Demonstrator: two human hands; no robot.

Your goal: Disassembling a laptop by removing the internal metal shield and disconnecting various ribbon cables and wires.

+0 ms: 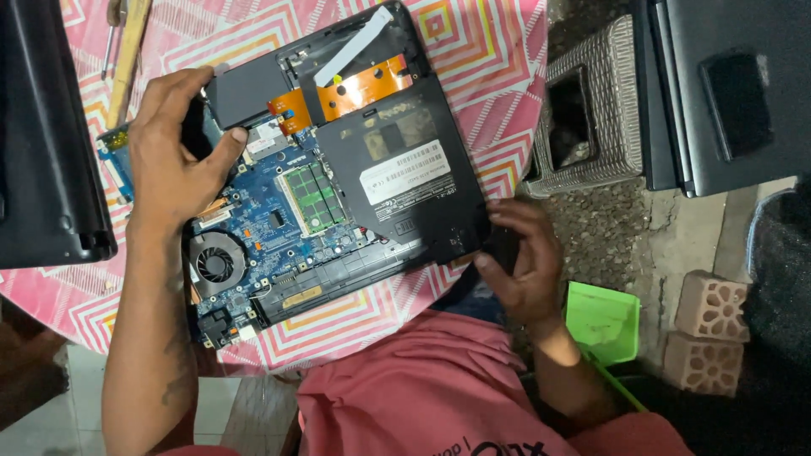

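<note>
An opened laptop base (pixel 338 274) lies on a table with a pink patterned cloth (pixel 481 51). Its blue motherboard (pixel 262 224), round fan (pixel 217 263) and green memory stick (pixel 311 198) are bare. My left hand (pixel 169 160) grips the base's left edge, with the thumb beside a dark grey block (pixel 245 89). A black optical drive (pixel 405 181) with a white label lies across the base's right half. My right hand (pixel 528 266) holds the drive's outer end at the table's edge. An orange flex strip (pixel 359 89) and a white ribbon cable (pixel 355 46) sit at the far end.
A black laptop cover (pixel 42 152) lies at the left, with a wooden-handled tool (pixel 127 51) and a small blue circuit board (pixel 114 160) beside it. To the right, off the table, are a wicker basket (pixel 591 110), another black laptop (pixel 726 84), a green dustpan (pixel 601 321) and pale bricks (pixel 710 308).
</note>
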